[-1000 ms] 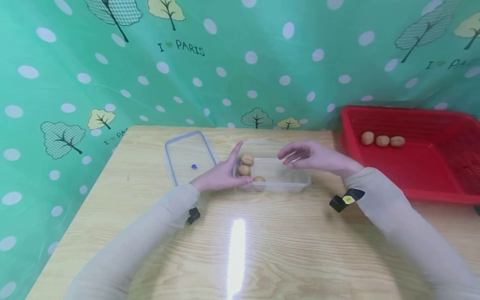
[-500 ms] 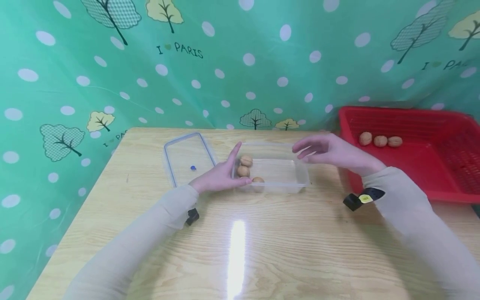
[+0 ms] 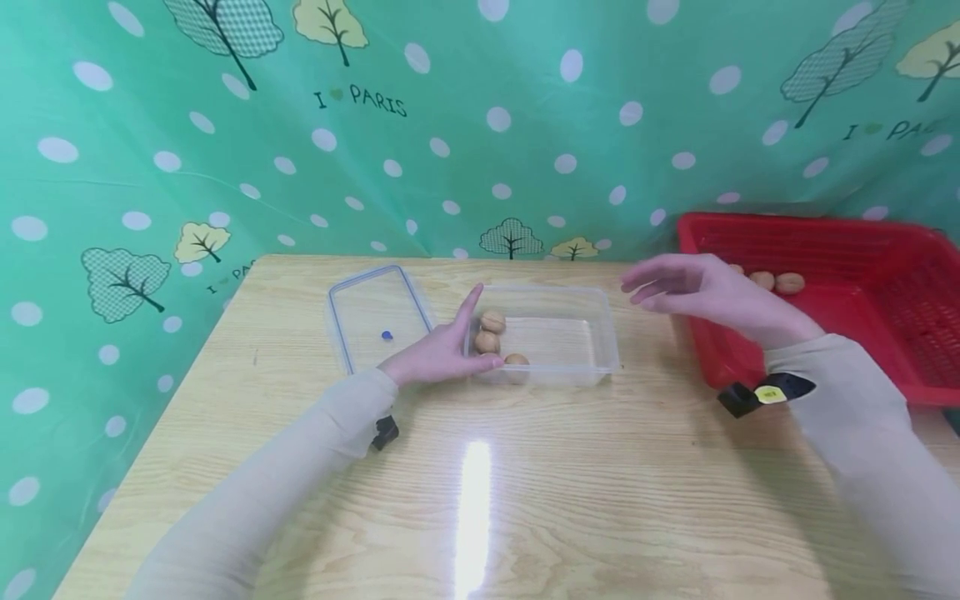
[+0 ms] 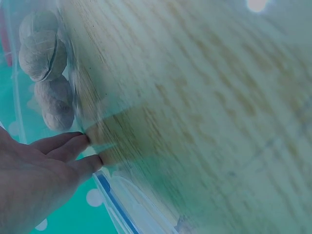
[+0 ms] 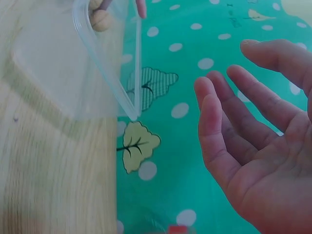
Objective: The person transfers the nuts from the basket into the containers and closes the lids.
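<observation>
Three walnuts [image 3: 492, 338] lie bunched at the left end of a clear plastic box [image 3: 558, 337] in the middle of the wooden table [image 3: 570, 492]. They look hard, light and apt to roll, so each is probably best taken between fingertips across its widest part. The box seems thin, light and likely to slide. The left hand [image 3: 438, 354] rests against its left wall with straight, relaxed fingers, steadying it. The rest of the box floor, to the right of the nuts, is bare. Its lid [image 3: 375, 315] lies flat just left of it, beside that hand. The right hand [image 3: 701, 290] hovers empty with fingers spread, between the box's far right corner and the red basket [image 3: 855, 333] at the table's right edge. More walnuts [image 3: 776, 281] lie along the basket's far wall, partly hidden by that hand. Open tabletop stretches on the near side.
</observation>
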Motion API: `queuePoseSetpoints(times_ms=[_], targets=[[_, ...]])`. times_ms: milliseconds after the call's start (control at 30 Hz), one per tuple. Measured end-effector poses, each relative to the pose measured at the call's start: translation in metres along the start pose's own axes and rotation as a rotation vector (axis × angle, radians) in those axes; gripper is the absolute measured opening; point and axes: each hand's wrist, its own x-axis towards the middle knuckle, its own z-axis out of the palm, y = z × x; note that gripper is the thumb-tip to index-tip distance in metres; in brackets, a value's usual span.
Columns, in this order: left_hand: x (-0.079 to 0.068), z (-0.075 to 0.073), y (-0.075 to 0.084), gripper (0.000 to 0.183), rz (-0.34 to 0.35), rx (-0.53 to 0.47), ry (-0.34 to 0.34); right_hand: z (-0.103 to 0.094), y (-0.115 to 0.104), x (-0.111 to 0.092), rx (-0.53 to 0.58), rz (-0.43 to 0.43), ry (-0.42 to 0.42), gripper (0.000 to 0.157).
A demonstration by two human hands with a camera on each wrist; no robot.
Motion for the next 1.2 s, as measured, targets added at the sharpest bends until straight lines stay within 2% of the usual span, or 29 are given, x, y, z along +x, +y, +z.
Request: queuePoseSetpoints(times_ms=[100,300,533,767,967,1200], targets=[[0.000,0.000,0.001,0.118,0.005,0.002,0.001,-0.005,0.000,-0.004,-0.022,0.027,0.020,0.041],[0.000,0.000,0.002,0.118,0.009,0.009,0.001,-0.017,0.001,-0.012,-0.036,0.028,0.048,0.044],[0.002,0.000,0.002,0.119,0.007,0.005,-0.007,-0.032,0.003,-0.019,-0.053,0.012,0.078,0.037],[0.001,0.000,0.002,0.119,0.008,-0.003,-0.007,-0.047,0.005,-0.024,-0.101,0.078,0.102,0.039],[0.001,0.000,0.002,0.119,0.013,-0.008,-0.011,-0.062,0.009,-0.029,-0.101,0.120,0.138,0.040],[0.000,-0.001,0.001,0.118,-0.003,-0.015,-0.012,-0.076,0.013,-0.031,-0.099,0.169,0.140,0.042]])
